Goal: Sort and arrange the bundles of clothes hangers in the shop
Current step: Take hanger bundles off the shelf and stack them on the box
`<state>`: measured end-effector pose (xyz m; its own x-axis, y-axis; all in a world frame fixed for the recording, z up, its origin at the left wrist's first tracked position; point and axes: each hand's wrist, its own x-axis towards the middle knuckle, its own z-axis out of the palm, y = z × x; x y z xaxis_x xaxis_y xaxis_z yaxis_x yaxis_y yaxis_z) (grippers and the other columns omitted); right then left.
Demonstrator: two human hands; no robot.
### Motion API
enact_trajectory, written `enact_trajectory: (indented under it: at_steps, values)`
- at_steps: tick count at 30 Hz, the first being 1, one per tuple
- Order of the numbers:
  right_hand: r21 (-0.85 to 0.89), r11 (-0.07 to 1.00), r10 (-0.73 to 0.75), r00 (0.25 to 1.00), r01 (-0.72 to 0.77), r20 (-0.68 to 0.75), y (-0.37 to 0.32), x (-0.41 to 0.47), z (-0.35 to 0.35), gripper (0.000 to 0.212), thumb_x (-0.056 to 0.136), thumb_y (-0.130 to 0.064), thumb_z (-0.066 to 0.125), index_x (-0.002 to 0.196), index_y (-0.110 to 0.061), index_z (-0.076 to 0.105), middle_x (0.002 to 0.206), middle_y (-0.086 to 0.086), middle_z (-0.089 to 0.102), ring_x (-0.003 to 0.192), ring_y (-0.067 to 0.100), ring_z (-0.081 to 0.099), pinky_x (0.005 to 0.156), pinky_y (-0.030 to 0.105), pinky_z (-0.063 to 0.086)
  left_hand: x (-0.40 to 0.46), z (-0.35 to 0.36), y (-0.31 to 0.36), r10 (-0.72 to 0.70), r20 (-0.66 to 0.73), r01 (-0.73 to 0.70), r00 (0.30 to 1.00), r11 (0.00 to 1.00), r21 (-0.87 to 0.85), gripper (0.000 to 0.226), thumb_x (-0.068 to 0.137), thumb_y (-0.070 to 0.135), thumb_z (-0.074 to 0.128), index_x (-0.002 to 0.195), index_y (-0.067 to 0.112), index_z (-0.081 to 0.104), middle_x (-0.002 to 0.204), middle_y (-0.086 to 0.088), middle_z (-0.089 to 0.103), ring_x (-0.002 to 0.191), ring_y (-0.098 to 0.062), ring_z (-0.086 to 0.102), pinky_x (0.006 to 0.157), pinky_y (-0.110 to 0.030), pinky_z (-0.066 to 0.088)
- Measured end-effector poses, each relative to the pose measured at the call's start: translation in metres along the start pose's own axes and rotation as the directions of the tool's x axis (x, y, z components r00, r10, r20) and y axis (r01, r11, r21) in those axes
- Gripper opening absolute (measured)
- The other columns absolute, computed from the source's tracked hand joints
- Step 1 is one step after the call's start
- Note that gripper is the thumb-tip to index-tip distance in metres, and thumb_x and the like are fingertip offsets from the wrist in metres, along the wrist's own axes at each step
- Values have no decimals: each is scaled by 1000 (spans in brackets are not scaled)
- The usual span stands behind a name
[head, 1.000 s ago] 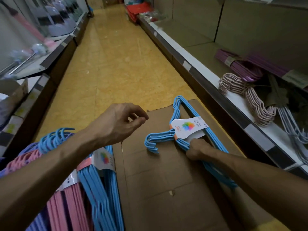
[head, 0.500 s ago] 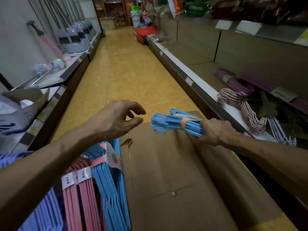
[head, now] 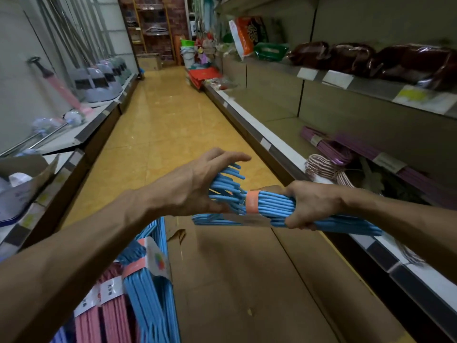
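Note:
A bundle of blue hangers point(head: 269, 205) with an orange band lies flat in the air above a brown cardboard sheet point(head: 242, 280). My right hand point(head: 306, 203) grips its middle just right of the band. My left hand point(head: 197, 184) cups the hook ends from the left, fingers spread over them. More bundles, blue point(head: 148, 290), pink point(head: 111, 310) and purple, stand packed at the lower left. Pink hangers point(head: 321, 167) and purple hangers point(head: 329, 148) lie on the low shelf point(head: 279, 142) to the right.
A yellow tiled aisle point(head: 158, 129) runs ahead between low shelves. Mops and dustpans point(head: 99, 82) line the left side. An upper right shelf point(head: 371, 87) carries dark red packs. Boxes and buckets point(head: 188, 55) stand at the aisle's far end.
My right hand lifted the blue bundle off the cardboard and turned it flat. My left hand moved right and came onto its hook ends. The view tilted up along the aisle.

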<state>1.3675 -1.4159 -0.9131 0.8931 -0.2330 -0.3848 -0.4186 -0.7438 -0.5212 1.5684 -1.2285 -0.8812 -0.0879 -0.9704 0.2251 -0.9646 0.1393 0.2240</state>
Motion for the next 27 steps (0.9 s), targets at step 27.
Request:
enact_trajectory:
  at_steps: [27]
  values:
    - [-333,942,-275,651,36,-707,21,9,-8,46,81,-43,67,122,-24,57,122,2,47,112,15,45,91,32,44,32,-16,4,-807,-206,475,554,509,-718,33,81,9,75,110,18,62,95,-6,64,75,-23,68,50,-31,59]
